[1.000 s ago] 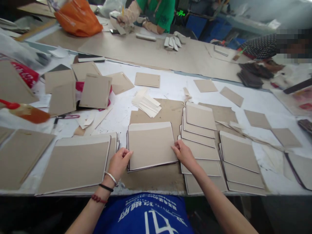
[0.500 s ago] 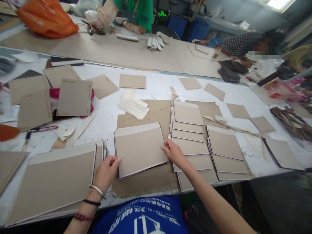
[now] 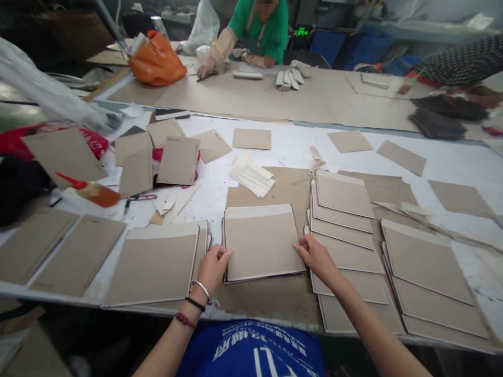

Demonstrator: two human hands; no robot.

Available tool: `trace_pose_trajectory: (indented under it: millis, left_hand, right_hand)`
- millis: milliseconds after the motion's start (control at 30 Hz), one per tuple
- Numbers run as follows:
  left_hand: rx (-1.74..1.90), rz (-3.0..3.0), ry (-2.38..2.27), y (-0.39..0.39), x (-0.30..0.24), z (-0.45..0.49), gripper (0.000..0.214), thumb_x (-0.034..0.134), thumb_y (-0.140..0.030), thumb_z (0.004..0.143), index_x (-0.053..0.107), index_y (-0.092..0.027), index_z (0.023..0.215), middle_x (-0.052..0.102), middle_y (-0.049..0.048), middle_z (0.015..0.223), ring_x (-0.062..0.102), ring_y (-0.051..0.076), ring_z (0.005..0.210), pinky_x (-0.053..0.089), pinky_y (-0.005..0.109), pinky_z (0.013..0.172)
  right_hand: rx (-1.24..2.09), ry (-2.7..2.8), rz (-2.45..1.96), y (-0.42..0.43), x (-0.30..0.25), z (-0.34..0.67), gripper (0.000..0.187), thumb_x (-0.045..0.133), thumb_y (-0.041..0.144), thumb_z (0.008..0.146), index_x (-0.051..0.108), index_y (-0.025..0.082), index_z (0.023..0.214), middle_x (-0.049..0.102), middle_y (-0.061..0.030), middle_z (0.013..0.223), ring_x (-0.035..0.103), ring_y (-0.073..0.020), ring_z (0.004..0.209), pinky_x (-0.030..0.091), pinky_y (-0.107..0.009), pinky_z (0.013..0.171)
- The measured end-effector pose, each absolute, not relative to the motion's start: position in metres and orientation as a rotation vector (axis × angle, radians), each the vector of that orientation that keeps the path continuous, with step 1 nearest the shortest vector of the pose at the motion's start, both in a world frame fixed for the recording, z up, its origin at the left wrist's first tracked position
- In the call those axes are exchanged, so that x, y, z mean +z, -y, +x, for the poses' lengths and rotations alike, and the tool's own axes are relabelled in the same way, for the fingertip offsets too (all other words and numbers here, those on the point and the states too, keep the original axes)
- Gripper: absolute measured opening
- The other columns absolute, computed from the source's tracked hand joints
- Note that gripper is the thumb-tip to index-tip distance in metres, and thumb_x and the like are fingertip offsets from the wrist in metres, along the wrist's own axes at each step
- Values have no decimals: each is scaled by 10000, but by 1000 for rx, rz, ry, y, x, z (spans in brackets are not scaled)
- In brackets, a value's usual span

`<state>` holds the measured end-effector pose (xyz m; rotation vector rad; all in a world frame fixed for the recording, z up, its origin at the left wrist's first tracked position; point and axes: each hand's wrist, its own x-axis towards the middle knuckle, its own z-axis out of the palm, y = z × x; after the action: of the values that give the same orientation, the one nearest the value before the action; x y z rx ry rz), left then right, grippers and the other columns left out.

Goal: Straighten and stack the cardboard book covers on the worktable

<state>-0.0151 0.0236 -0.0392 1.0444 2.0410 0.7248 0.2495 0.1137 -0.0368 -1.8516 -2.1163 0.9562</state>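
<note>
I see the left hand [image 3: 214,264] and right hand [image 3: 316,256] pinch opposite side edges of the tan panel stack [image 3: 261,243] between their fingers [image 3: 225,255]; it sits over brown board [image 3: 271,303] on the bench [image 3: 296,145].

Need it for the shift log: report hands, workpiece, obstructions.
Left hand, right hand holding opposite edges of tan, rectangular, cardboard-like stack. Nothing else on top. Overlapping tan rectangular panels close at right.

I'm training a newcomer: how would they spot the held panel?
On the white table, find the brown sheet near the front edge. Over it is a beige panel with a paler top strip. Only this panel is held, between left hand and right hand.
</note>
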Motion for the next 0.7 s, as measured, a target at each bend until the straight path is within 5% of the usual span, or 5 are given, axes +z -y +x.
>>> trace_pose_trajectory:
  millis: [700]
  left_hand:
    - [630,1057,-2068,-24,-37,-16,242,462,-425,672,443,-211,563,474,-36,494,452,133,516,310,245,517]
  right_hand:
    - [942,2159,-1866,-112,-34,247,106,447,315,765,400,220,763,528,9,671,513,-152,634,371,-256,614]
